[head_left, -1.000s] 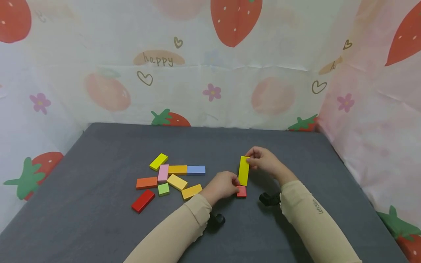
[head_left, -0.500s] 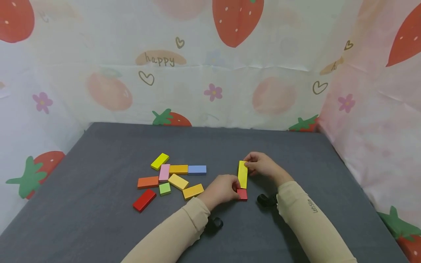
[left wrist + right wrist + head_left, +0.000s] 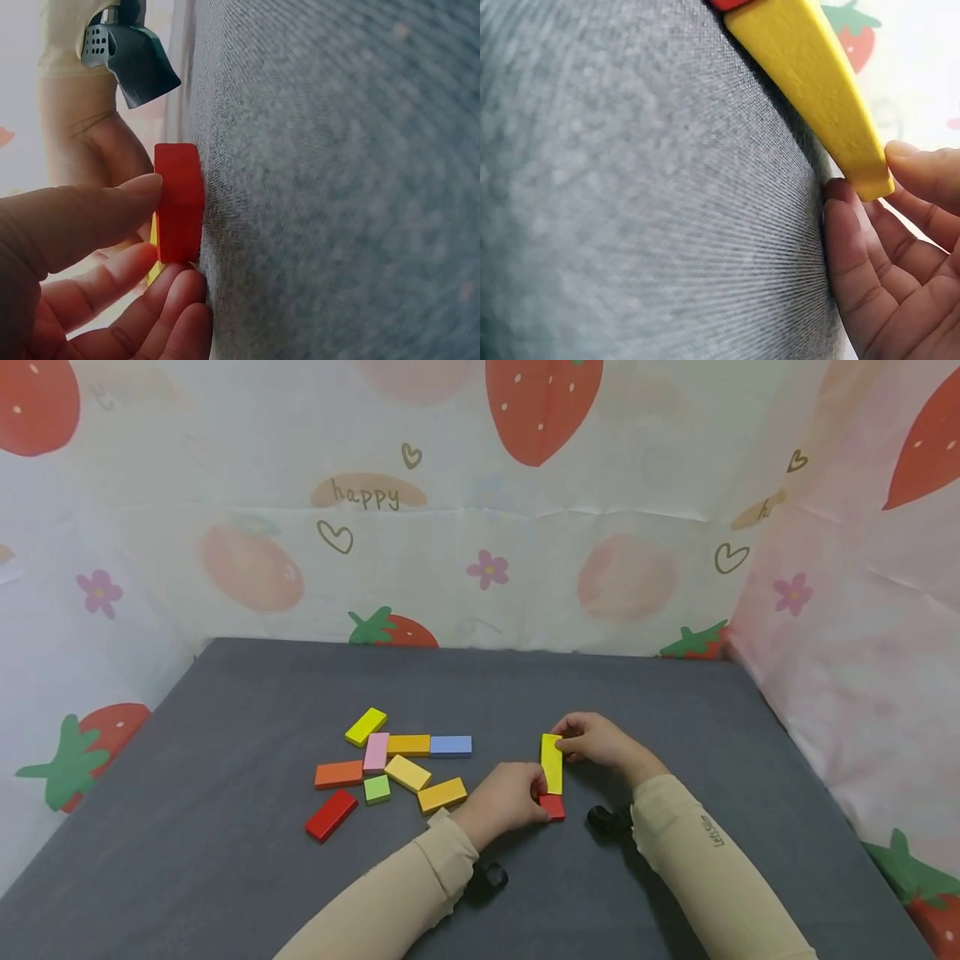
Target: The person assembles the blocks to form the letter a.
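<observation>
My left hand (image 3: 504, 799) pinches a small red block (image 3: 552, 808) between thumb and fingers, low at the grey cloth. In the left wrist view the thumb lies on one edge of that red block (image 3: 178, 202), fingertips at its other end. Beyond it, my right hand (image 3: 602, 746) pinches the far end of a long yellow block (image 3: 552, 763). The yellow block's near end meets the red block, so the two form one line pointing away from me. In the right wrist view the thumb and fingers hold the end of the yellow block (image 3: 817, 97).
Left of my hands lies a loose group of blocks, among them a blue block (image 3: 451, 747), a pink block (image 3: 377, 753), a green block (image 3: 377, 789) and a dark red block (image 3: 331, 816). An orange-yellow block (image 3: 442, 795) lies close to my left wrist. Patterned cloth (image 3: 487, 527) walls the table's back.
The right hand has drawn the yellow block toward me and straightened it against the red block. The left hand has shifted slightly toward me with the red block. The other blocks stay put.
</observation>
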Demonstrator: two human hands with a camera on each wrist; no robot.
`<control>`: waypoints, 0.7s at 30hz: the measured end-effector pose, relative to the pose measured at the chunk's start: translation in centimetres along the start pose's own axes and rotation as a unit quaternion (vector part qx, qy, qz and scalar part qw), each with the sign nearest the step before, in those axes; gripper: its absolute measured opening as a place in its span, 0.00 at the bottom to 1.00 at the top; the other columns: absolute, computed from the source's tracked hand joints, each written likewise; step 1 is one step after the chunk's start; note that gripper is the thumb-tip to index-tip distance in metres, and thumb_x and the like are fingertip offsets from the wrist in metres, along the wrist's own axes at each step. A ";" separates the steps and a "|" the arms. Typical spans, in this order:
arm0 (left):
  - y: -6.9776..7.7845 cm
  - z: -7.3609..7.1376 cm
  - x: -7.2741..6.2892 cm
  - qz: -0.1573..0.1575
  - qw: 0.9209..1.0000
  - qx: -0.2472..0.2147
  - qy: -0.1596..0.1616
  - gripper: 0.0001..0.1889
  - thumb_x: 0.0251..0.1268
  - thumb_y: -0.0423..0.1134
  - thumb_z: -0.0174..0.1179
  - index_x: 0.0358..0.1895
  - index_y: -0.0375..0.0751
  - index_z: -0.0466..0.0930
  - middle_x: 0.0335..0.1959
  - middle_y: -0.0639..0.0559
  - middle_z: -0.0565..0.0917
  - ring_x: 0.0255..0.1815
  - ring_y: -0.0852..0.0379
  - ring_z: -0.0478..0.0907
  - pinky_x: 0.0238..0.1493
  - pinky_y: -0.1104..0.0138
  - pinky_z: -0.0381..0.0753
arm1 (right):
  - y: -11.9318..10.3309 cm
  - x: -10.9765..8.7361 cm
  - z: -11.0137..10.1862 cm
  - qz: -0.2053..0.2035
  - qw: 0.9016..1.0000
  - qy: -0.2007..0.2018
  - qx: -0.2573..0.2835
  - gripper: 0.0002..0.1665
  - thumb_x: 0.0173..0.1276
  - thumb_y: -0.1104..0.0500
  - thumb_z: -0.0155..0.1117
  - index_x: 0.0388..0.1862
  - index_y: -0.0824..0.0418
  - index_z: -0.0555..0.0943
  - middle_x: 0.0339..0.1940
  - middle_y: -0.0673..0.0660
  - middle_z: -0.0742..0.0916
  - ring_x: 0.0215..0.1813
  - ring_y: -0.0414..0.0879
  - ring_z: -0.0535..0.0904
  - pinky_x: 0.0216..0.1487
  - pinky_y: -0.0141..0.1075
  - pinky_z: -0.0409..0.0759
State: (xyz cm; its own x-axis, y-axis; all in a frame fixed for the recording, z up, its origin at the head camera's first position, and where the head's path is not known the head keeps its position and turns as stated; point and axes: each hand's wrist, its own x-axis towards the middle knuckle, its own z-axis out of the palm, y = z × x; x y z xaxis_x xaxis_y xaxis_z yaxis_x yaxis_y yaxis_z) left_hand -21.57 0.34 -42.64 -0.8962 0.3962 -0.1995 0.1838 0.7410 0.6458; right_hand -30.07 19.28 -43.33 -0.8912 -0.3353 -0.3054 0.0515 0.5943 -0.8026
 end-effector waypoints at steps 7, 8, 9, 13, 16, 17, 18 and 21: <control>0.1 -0.1 -0.1 -0.007 1.000 0.001 0.006 0.13 0.52 0.40 0.73 0.35 0.46 0.76 0.27 0.55 0.77 0.30 0.57 0.72 0.34 0.69 0.74 | 0.0 0.0 0.2 -0.003 1.000 -0.002 -0.011 0.14 0.69 0.61 0.62 0.52 0.63 0.81 0.52 0.61 0.84 0.45 0.47 0.80 0.51 0.39 0.82; 0.1 0.0 -0.1 -0.007 1.000 0.003 0.007 0.13 0.52 0.40 0.73 0.34 0.46 0.76 0.27 0.55 0.77 0.30 0.57 0.72 0.34 0.69 0.73 | 0.0 0.0 0.1 -0.004 1.000 -0.003 -0.013 0.15 0.69 0.61 0.62 0.52 0.64 0.80 0.53 0.62 0.84 0.45 0.47 0.80 0.52 0.39 0.82; 0.1 0.0 -0.1 -0.008 1.000 0.004 0.007 0.13 0.52 0.40 0.73 0.34 0.46 0.76 0.27 0.55 0.77 0.29 0.57 0.72 0.34 0.69 0.73 | 0.0 0.0 0.2 -0.002 1.000 -0.003 -0.015 0.15 0.69 0.61 0.63 0.52 0.63 0.80 0.53 0.61 0.84 0.45 0.47 0.80 0.52 0.39 0.82; 0.1 0.1 -0.1 -0.010 1.000 0.005 0.009 0.14 0.52 0.41 0.73 0.34 0.46 0.75 0.26 0.55 0.76 0.29 0.57 0.72 0.32 0.70 0.72 | 0.0 0.0 0.2 0.003 1.000 0.001 -0.028 0.16 0.68 0.61 0.63 0.54 0.63 0.80 0.52 0.61 0.84 0.46 0.48 0.79 0.54 0.40 0.81; 0.0 0.1 -0.2 -0.007 1.000 -0.002 0.009 0.14 0.53 0.40 0.73 0.35 0.46 0.75 0.26 0.54 0.76 0.28 0.58 0.72 0.31 0.70 0.71 | 0.0 -0.1 0.2 0.003 0.999 0.005 -0.033 0.16 0.67 0.61 0.64 0.53 0.63 0.80 0.50 0.60 0.84 0.45 0.48 0.78 0.53 0.40 0.80; 0.0 0.1 -0.2 -0.004 1.000 -0.004 0.009 0.14 0.53 0.40 0.73 0.35 0.45 0.74 0.26 0.54 0.76 0.28 0.58 0.72 0.30 0.70 0.71 | 0.0 -0.2 0.3 0.003 0.999 0.006 -0.033 0.16 0.67 0.62 0.64 0.53 0.63 0.80 0.49 0.60 0.84 0.44 0.48 0.78 0.51 0.39 0.80; 0.0 0.1 -0.2 -0.002 1.000 -0.007 0.009 0.15 0.53 0.39 0.73 0.36 0.45 0.74 0.26 0.54 0.76 0.28 0.58 0.71 0.30 0.70 0.71 | 0.0 -0.2 0.3 0.003 1.000 0.008 -0.029 0.16 0.67 0.62 0.65 0.53 0.63 0.80 0.47 0.60 0.84 0.43 0.48 0.78 0.50 0.39 0.80; -0.1 0.1 -0.2 -0.001 1.000 -0.010 0.008 0.15 0.53 0.39 0.73 0.37 0.45 0.74 0.26 0.54 0.76 0.28 0.58 0.72 0.30 0.70 0.71 | 0.1 -0.2 0.4 0.005 1.000 0.008 -0.020 0.16 0.66 0.62 0.66 0.52 0.64 0.79 0.39 0.58 0.82 0.39 0.47 0.78 0.46 0.37 0.81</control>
State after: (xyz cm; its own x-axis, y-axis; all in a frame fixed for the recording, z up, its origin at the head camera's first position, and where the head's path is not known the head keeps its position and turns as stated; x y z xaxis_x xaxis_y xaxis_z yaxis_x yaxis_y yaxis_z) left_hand -21.36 0.21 -42.71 -0.9028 0.3865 -0.1886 0.1749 0.7306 0.6601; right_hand -29.72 19.11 -43.50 -0.8981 -0.3168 -0.3051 0.0435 0.6263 -0.7783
